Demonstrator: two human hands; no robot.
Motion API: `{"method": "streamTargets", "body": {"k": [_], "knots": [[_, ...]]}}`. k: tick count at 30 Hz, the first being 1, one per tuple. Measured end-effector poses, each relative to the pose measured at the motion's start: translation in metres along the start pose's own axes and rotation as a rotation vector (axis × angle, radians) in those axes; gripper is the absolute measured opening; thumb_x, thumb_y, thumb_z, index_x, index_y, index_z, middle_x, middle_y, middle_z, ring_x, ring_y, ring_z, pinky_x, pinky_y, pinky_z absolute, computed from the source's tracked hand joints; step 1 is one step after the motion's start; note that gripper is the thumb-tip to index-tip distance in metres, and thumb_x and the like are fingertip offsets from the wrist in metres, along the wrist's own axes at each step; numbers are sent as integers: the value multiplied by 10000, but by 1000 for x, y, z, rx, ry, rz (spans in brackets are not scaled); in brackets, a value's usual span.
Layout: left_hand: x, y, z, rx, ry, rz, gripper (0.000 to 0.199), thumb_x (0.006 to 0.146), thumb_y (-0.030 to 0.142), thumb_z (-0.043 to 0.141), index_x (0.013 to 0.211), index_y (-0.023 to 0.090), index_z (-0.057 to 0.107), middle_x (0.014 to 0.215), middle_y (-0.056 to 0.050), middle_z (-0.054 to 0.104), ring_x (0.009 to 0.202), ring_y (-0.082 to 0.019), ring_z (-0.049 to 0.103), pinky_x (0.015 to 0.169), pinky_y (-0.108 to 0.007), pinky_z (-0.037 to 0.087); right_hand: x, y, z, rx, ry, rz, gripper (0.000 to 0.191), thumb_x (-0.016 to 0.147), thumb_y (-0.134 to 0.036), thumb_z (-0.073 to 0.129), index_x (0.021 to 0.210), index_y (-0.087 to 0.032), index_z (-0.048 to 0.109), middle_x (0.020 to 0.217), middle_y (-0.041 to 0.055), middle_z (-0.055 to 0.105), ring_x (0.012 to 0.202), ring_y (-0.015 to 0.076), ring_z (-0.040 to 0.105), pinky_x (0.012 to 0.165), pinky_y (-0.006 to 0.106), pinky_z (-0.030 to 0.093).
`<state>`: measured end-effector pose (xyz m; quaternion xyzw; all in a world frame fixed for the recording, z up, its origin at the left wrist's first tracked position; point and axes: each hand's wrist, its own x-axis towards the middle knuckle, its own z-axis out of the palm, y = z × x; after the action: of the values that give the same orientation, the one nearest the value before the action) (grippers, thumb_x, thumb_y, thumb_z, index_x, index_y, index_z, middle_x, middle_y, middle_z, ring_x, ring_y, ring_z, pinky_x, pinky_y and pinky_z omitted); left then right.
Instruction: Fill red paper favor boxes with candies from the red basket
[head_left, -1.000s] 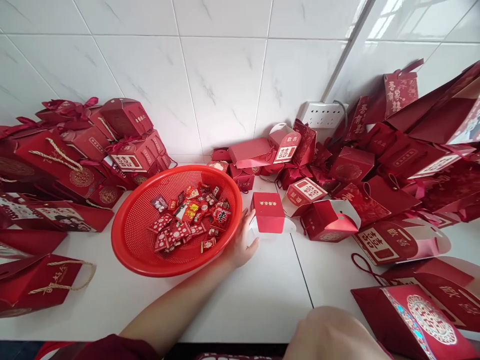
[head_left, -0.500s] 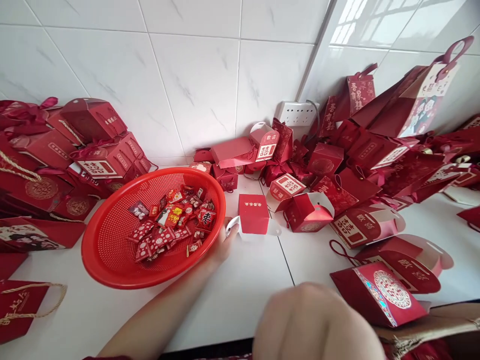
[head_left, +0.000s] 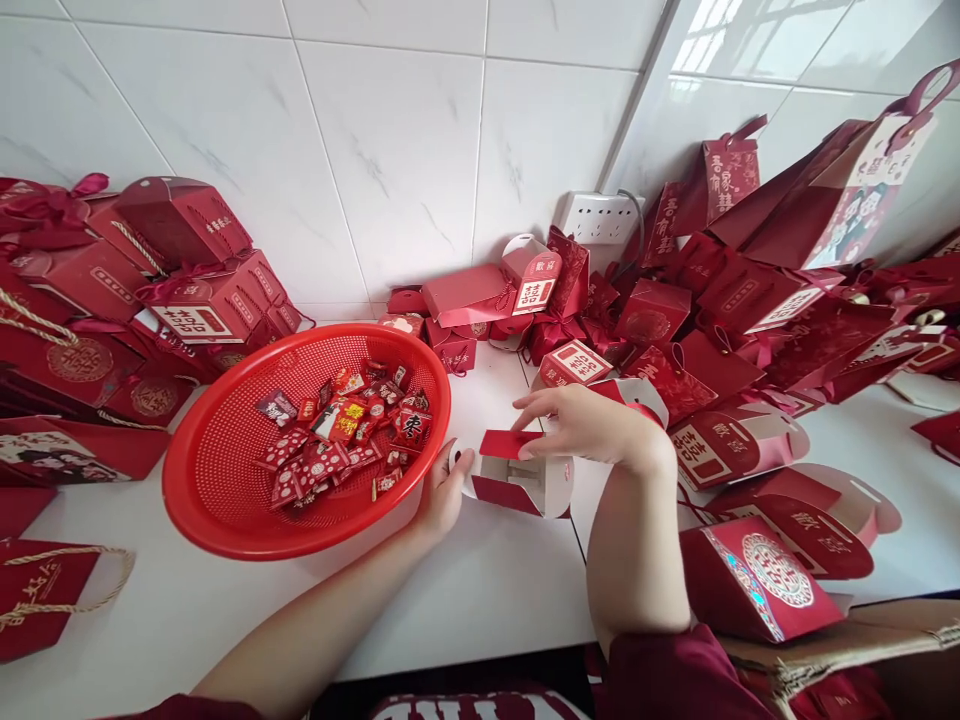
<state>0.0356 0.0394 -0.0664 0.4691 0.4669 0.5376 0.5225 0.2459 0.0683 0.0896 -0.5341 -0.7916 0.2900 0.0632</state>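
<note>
A small red candy box [head_left: 510, 492] stands on the white table with its top opened, showing a pale inside. At its left end my left hand [head_left: 442, 497] pinches a white side flap between thumb and fingers. Over the box's back right is my right hand [head_left: 574, 422]; its fingers are spread and the thumb touches the raised red top flap. Beside my left hand sits a red plastic basket [head_left: 206, 480] with a perforated wall. Wrapped candies [head_left: 337, 425] lie in it.
Red gift boxes and bags [head_left: 202, 295] are piled at the left. More boxes [head_left: 720, 440] crowd the back and right side. A power strip [head_left: 600, 218] rests by the tiled wall. A cardboard carton [head_left: 847, 650] is at the lower right.
My right hand has moved from the near foreground, where it was a blurred fist, forward to the box. The box's top has gone from covered to opened. My left hand stays at its left flap.
</note>
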Motion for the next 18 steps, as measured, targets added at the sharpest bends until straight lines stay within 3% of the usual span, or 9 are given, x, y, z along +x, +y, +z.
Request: {"method": "streamTargets", "body": {"k": [3, 4, 6, 8, 10, 13, 16, 18], "knots": [[-1, -2, -1, 45, -29, 41, 392, 900, 493, 654, 1180, 220, 628, 1116, -67, 701, 1140, -260, 653, 978, -374, 531, -1, -5, 1, 69, -33, 29, 842, 693, -365, 856, 1464, -290, 526, 1319, 92, 663, 1106, 253, 659, 869, 309, 530], [-3, -2, -1, 66, -51, 83, 396, 925, 482, 623, 1228, 228, 592, 1174, -77, 682, 1157, -258, 646, 989, -379, 526, -1, -6, 2, 70, -46, 28, 866, 695, -323, 849, 1485, -278, 497, 1299, 94, 674, 1081, 244, 667, 834, 287, 528], [-10, 2, -1, 145, -116, 237, 448, 959, 445, 576, 1345, 230, 500, 1302, -116, 620, 1201, -268, 624, 1013, -404, 518, 0, -9, 4, 11, -49, 25, 575, 790, -249, 743, 1353, -229, 625, 1190, 90, 719, 1006, 226, 680, 782, 262, 499], [-19, 9, -2, 301, -155, 501, 586, 938, 391, 607, 1456, 209, 402, 1421, -169, 531, 1296, -307, 559, 1060, -452, 488, 2, -9, 4, -115, -1, 43, 216, 890, -202, 579, 1026, -170, 744, 976, 91, 747, 877, 216, 672, 718, 274, 448], [-30, 23, -2, 520, -171, 828, 627, 898, 266, 638, 1475, 182, 406, 1469, -188, 483, 1368, -316, 488, 1100, -461, 459, 4, -6, 2, -214, 38, 55, 254, 927, -198, 489, 768, -165, 685, 806, 82, 711, 765, 207, 633, 661, 294, 387], [-45, 54, -5, 741, -194, 1240, 412, 876, 147, 556, 1284, 177, 610, 1361, -138, 590, 1321, -254, 524, 1091, -394, 473, 6, 0, 0, -206, 83, 28, 214, 910, -221, 499, 719, -186, 588, 761, 52, 669, 739, 189, 592, 653, 289, 349], [-56, 95, -13, 811, -216, 1419, 275, 906, 225, 510, 1106, 200, 697, 1184, -85, 701, 1219, -217, 596, 1058, -367, 501, 9, 2, 1, -118, 94, 3, 308, 944, -297, 471, 654, -201, 505, 678, 17, 596, 668, 162, 533, 630, 287, 331], [-56, 125, -25, 902, -270, 1381, 257, 906, 241, 542, 1099, 181, 701, 1115, -78, 737, 1147, -218, 643, 999, -359, 533, 10, 0, 4, -72, 28, 29, 413, 966, -362, 452, 584, -205, 426, 597, -2, 506, 576, 140, 455, 574, 295, 294]]}}
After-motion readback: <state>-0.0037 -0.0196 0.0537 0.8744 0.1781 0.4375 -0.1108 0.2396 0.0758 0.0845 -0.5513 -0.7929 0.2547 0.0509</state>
